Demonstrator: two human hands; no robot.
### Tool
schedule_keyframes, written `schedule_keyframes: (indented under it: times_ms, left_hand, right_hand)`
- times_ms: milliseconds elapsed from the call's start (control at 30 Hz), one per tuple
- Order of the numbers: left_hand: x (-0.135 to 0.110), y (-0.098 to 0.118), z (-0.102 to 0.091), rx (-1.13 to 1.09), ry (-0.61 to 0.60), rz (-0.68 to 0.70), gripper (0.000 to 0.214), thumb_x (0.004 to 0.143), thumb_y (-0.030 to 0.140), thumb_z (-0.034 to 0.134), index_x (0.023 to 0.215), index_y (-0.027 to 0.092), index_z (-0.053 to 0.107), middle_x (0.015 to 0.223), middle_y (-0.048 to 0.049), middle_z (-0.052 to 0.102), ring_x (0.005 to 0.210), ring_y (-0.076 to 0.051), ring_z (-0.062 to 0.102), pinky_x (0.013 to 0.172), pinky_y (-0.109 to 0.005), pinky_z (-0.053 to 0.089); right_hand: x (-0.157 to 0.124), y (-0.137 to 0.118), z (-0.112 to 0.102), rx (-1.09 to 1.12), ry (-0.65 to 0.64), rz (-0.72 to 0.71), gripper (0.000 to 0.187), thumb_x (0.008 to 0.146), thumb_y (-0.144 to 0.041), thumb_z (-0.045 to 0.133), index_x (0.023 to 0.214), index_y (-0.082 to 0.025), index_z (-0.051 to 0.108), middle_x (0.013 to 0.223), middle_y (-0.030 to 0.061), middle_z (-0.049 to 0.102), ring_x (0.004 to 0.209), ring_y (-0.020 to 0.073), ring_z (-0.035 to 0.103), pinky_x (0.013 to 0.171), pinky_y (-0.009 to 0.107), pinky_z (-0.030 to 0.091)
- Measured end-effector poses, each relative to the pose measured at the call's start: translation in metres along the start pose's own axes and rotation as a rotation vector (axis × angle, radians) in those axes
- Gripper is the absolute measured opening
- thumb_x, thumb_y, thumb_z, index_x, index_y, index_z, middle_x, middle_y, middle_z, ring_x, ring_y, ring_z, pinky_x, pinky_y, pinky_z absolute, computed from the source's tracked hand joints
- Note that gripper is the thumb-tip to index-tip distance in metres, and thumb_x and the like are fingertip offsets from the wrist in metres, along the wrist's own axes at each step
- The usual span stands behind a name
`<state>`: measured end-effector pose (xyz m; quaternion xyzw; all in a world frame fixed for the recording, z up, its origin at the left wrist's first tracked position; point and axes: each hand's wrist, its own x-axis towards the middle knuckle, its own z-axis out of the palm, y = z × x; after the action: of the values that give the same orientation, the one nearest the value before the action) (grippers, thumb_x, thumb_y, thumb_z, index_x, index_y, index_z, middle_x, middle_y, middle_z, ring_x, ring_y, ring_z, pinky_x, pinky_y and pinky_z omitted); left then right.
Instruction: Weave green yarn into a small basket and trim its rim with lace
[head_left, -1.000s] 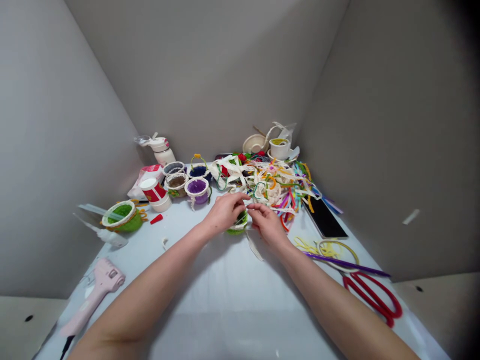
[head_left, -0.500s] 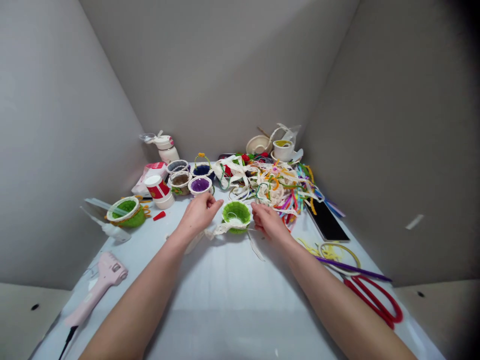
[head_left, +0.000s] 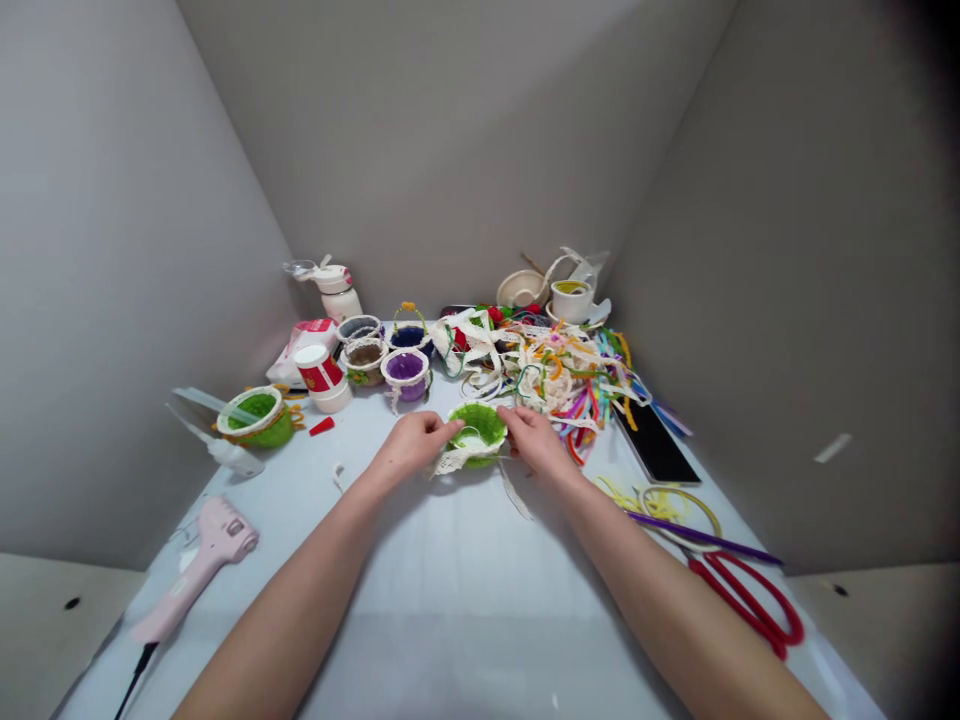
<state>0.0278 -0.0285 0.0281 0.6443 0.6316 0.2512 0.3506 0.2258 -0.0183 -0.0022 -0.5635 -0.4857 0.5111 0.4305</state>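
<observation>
Left hand (head_left: 411, 445) pinches cream lace trim (head_left: 452, 461); right hand (head_left: 537, 441) seemingly grips the small round green yarn cup (head_left: 480, 423); slack lace could slip off.

- Cup (head_left: 478, 428) on the table (head_left: 450, 600), between the left hand (head_left: 411, 447) and the right hand (head_left: 537, 441).
- Ribbon pile (head_left: 559, 368) behind the cup.
- Glue gun (head_left: 201, 562) front left; scissors (head_left: 750, 596) front right.

The small cup (head_left: 477, 428) is bright green inside, and the lace trim (head_left: 452, 461) along its rim is cream with an openwork pattern. The pile of pipe cleaners (head_left: 577, 375) mixes orange, green, pink, purple and blue, a far cup (head_left: 406, 368) is purple and a paper cup (head_left: 319, 372) red and white. The scissors (head_left: 750, 598) have red handles, the glue gun (head_left: 196, 565) is pale pink, the phone (head_left: 654, 443) black.
</observation>
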Motion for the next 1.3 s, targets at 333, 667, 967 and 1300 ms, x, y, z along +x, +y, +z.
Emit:
schedule_keyframes:
  times_ms: [333,667,967,1300]
  left_hand:
    - [-0.015,0.009,-0.016,0.015,0.203,0.091,0.033,0.081,0.052,0.057,0.079,0.019,0.06,0.072,0.0007,0.061,0.065,-0.014,0.052,0.06,-0.025,0.037]
    - [-0.041,-0.005,0.003,0.202,0.203,0.635,0.026,0.081,0.034,0.067,0.101,0.02,0.059,0.112,-0.0085,0.057,0.102,-0.022,0.054,0.089,-0.035,0.043]
    - [-0.032,-0.013,0.019,0.332,0.305,0.727,0.009,0.088,0.024,0.061,0.094,0.024,0.067,0.107,-0.0065,0.06,0.105,-0.023,0.05,0.089,-0.038,0.037]
    - [-0.032,-0.01,0.021,0.335,0.352,0.712,0.007,0.087,0.022,0.061,0.086,0.022,0.068,0.103,-0.0062,0.063,0.101,-0.022,0.05,0.087,-0.038,0.036]
  right_hand:
    - [-0.014,-0.001,0.001,0.301,0.138,-0.074,0.021,0.074,-0.041,0.06,0.082,-0.022,0.055,0.059,-0.0056,0.043,0.053,0.0111,0.039,0.05,0.023,0.032]
    - [-0.07,-0.008,-0.007,0.535,0.064,-0.115,0.027,0.074,-0.038,0.07,0.092,-0.02,0.064,0.071,-0.0013,0.054,0.061,0.01,0.046,0.057,0.025,0.037]
    - [-0.1,-0.002,-0.012,0.543,0.062,-0.046,0.023,0.078,-0.038,0.069,0.092,-0.021,0.065,0.069,-0.0005,0.052,0.061,0.0116,0.044,0.056,0.025,0.037]
    - [-0.14,0.012,-0.028,0.255,-0.17,0.093,0.029,0.086,-0.047,0.06,0.095,-0.02,0.065,0.068,-0.0006,0.05,0.062,0.0124,0.042,0.058,0.025,0.033]
